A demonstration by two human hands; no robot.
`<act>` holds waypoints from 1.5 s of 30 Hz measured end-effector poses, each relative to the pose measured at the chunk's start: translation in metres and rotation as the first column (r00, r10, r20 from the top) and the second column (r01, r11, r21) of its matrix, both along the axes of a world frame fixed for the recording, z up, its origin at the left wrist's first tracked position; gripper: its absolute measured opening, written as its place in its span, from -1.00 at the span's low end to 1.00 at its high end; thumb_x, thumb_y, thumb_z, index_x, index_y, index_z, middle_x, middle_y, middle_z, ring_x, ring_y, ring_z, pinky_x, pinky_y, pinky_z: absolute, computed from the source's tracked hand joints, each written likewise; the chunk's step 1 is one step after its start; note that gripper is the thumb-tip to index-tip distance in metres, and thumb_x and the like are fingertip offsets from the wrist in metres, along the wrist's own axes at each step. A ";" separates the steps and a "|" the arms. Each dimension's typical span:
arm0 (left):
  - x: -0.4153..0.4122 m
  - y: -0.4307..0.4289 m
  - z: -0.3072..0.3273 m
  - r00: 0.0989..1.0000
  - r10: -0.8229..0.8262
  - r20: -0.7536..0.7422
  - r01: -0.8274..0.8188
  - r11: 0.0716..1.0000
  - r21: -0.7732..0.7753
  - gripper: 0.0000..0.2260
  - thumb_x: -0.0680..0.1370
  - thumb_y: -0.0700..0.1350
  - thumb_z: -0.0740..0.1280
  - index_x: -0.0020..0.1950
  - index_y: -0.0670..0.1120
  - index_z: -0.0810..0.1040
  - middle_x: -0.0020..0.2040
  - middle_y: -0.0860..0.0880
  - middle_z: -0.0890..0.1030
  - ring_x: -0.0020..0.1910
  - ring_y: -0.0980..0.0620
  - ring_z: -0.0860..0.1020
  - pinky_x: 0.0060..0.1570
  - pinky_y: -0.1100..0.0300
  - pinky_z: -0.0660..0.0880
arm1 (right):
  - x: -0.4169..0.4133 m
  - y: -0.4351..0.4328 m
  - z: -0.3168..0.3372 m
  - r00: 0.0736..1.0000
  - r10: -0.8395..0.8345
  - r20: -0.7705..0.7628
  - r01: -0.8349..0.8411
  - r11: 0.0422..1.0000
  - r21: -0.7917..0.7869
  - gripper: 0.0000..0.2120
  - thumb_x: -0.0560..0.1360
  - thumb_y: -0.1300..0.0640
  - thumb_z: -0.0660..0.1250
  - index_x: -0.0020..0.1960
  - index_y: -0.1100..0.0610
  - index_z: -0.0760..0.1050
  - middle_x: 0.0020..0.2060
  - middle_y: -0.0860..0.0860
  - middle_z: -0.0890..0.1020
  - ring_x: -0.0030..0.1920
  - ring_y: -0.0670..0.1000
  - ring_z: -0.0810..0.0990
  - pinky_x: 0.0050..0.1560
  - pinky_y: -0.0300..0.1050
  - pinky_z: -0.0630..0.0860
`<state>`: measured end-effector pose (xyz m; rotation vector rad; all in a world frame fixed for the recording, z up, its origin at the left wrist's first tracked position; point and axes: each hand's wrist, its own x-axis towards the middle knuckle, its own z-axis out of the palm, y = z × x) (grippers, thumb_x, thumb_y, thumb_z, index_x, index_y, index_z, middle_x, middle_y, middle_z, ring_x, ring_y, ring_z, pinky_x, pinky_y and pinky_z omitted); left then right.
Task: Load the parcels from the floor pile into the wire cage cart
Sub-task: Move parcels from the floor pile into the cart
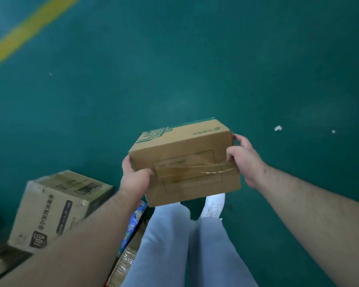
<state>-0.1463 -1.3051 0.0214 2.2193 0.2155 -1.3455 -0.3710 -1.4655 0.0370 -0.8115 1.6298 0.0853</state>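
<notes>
Left hand, right hand | fingers curled round taped parcel | green logo, lettering unreadable

Ahead and to your right: open green floor, with only a white scrap and a smaller fleck on it. The yellow line at far left is flat paint. Low left is crowded: a tilted cardboard box lies beneath your left forearm, and a colourful packet and a taped parcel sit just beside your left leg. The small box, gripped by your left hand and right hand, hides the floor before your feet.
</notes>
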 end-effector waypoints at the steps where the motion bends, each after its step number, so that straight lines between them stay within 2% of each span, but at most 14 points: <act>1: 0.001 -0.001 0.021 1.000 0.025 0.000 -0.025 0.999 -0.023 -0.29 0.51 -0.34 0.33 0.56 0.14 0.21 0.22 -0.02 0.59 0.14 -0.04 0.57 -0.02 0.15 0.46 | 0.005 -0.004 0.022 1.000 -0.001 -0.002 0.001 1.000 -0.013 -0.30 0.31 0.22 0.26 0.44 -0.11 0.36 0.13 -0.02 0.62 0.09 0.01 0.59 0.00 -0.01 0.53; 3: 0.005 -0.006 0.070 0.995 0.097 0.011 -0.096 0.994 -0.056 -0.34 0.53 -0.32 0.34 0.57 0.04 0.23 0.23 -0.04 0.56 0.10 -0.02 0.55 0.02 0.13 0.43 | 0.016 -0.014 0.072 1.000 0.014 -0.015 -0.015 0.998 -0.066 -0.27 0.21 0.10 0.28 0.40 -0.05 0.44 0.17 -0.02 0.63 0.18 0.05 0.58 0.21 0.09 0.52; 6: 0.020 -0.014 0.129 0.987 0.163 0.014 -0.161 0.982 -0.099 -0.56 0.52 -0.28 0.36 0.40 -0.13 0.45 0.21 -0.10 0.61 -0.03 0.02 0.56 -0.12 0.15 0.45 | 0.033 -0.030 0.142 0.996 0.086 -0.002 -0.085 0.987 -0.136 -0.39 0.21 0.10 0.26 0.26 -0.11 0.54 0.10 -0.04 0.66 0.16 0.06 0.59 0.14 0.04 0.54; 9: 0.040 -0.023 0.192 0.983 0.182 -0.029 -0.184 0.959 -0.214 -0.67 0.50 -0.24 0.35 0.25 -0.03 0.59 0.13 -0.08 0.67 -0.01 -0.03 0.59 -0.04 0.08 0.49 | 0.052 -0.040 0.217 0.992 0.100 0.078 -0.083 0.977 -0.198 -0.35 0.38 0.18 0.27 0.41 -0.26 0.39 0.09 -0.11 0.60 0.08 0.00 0.56 -0.05 -0.01 0.52; 12: 0.055 -0.030 0.257 0.985 0.166 -0.056 -0.175 0.930 -0.323 -0.60 0.44 -0.17 0.37 0.24 0.17 0.56 0.13 0.01 0.69 0.01 -0.03 0.59 -0.04 0.05 0.50 | 0.064 -0.042 0.280 0.978 0.118 0.170 -0.070 0.962 -0.263 -0.38 0.49 0.25 0.24 0.41 -0.30 0.33 0.06 -0.15 0.58 0.03 -0.07 0.54 -0.18 -0.09 0.44; 14: 0.060 -0.034 0.292 0.988 0.149 -0.028 -0.149 0.915 -0.374 -0.55 0.42 -0.16 0.39 0.23 0.25 0.52 0.14 0.01 0.69 0.08 -0.07 0.62 0.07 -0.03 0.55 | 0.072 -0.039 0.313 0.967 0.164 0.195 -0.097 0.945 -0.313 -0.38 0.50 0.26 0.25 0.37 -0.34 0.31 0.07 -0.17 0.60 0.02 -0.12 0.55 -0.16 -0.12 0.43; 16: 0.063 -0.035 0.334 0.981 0.189 0.034 -0.158 0.893 -0.422 -0.55 0.52 -0.22 0.35 0.26 0.27 0.43 0.10 0.03 0.66 0.06 -0.03 0.60 0.00 0.07 0.55 | 0.081 -0.037 0.344 0.962 0.182 0.203 -0.097 0.924 -0.370 -0.33 0.46 0.17 0.30 0.49 -0.27 0.28 0.20 -0.10 0.60 0.11 -0.07 0.55 -0.02 -0.09 0.45; 20: 0.063 -0.033 0.383 0.953 0.282 0.110 -0.203 0.866 -0.457 -0.43 0.60 -0.17 0.30 0.55 0.20 0.26 0.20 0.00 0.56 0.04 0.00 0.53 -0.10 0.10 0.45 | 0.086 -0.043 0.374 0.954 0.218 0.204 -0.129 0.917 -0.377 -0.37 0.33 -0.05 0.33 0.41 -0.02 0.43 0.16 -0.01 0.62 0.13 0.05 0.56 -0.03 -0.02 0.44; 24: 0.057 -0.023 0.415 0.915 0.348 0.205 -0.218 0.852 -0.476 -0.70 0.58 -0.14 0.32 0.32 -0.06 0.49 0.10 -0.07 0.62 -0.04 -0.02 0.57 -0.21 0.12 0.46 | 0.089 -0.053 0.402 0.909 0.332 0.252 -0.191 0.869 -0.456 -0.69 0.40 -0.01 0.31 0.13 -0.03 0.58 0.05 0.00 0.69 0.04 0.06 0.62 -0.11 -0.06 0.48; 27: 0.048 -0.007 0.431 0.883 0.383 0.272 -0.206 0.836 -0.508 -0.76 0.53 -0.10 0.33 0.19 -0.01 0.61 0.11 -0.05 0.66 0.00 -0.03 0.58 -0.13 0.10 0.46 | 0.092 -0.057 0.414 0.861 0.422 0.283 -0.250 0.837 -0.487 -0.80 0.49 0.07 0.28 0.05 -0.02 0.63 -0.03 -0.02 0.71 -0.06 0.04 0.63 -0.17 -0.10 0.47; 32: 0.020 0.034 0.449 0.821 0.484 0.301 -0.275 0.799 -0.535 -0.81 0.58 -0.15 0.30 0.09 0.07 0.65 0.06 0.05 0.65 0.01 0.05 0.54 -0.11 0.13 0.43 | 0.100 -0.044 0.417 0.839 0.451 0.304 -0.278 0.836 -0.472 -0.59 0.47 -0.05 0.31 0.29 0.00 0.47 0.09 0.04 0.63 0.07 0.10 0.60 -0.13 -0.02 0.49; 34: 0.008 0.056 0.454 0.784 0.549 0.290 -0.330 0.764 -0.554 -0.81 0.60 -0.18 0.29 0.06 0.08 0.62 0.02 0.07 0.62 -0.04 0.10 0.51 -0.15 0.16 0.40 | 0.106 -0.029 0.422 0.822 0.488 0.294 -0.312 0.817 -0.485 -0.65 0.54 -0.03 0.31 0.27 0.05 0.40 0.07 0.05 0.57 0.04 0.07 0.55 -0.14 -0.01 0.46; 40: -0.019 0.146 0.465 0.609 0.738 0.289 -0.517 0.647 -0.561 -0.68 0.59 -0.11 0.34 0.34 -0.05 0.43 0.09 -0.03 0.55 0.00 0.03 0.49 -0.13 0.08 0.40 | 0.133 0.038 0.438 0.712 0.649 0.268 -0.446 0.713 -0.541 -0.72 0.57 0.00 0.32 0.21 0.06 0.37 0.06 0.05 0.53 0.02 0.03 0.51 -0.03 0.05 0.49; 45: -0.042 0.240 0.475 0.521 0.819 0.242 -0.605 0.554 -0.572 -0.71 0.61 -0.03 0.31 0.32 0.04 0.41 0.11 -0.07 0.55 0.08 -0.06 0.51 -0.10 0.06 0.44 | 0.157 0.121 0.452 0.602 0.752 0.268 -0.542 0.631 -0.555 -0.70 0.57 0.00 0.33 0.23 0.07 0.37 0.04 0.03 0.54 -0.02 0.00 0.51 -0.22 -0.05 0.40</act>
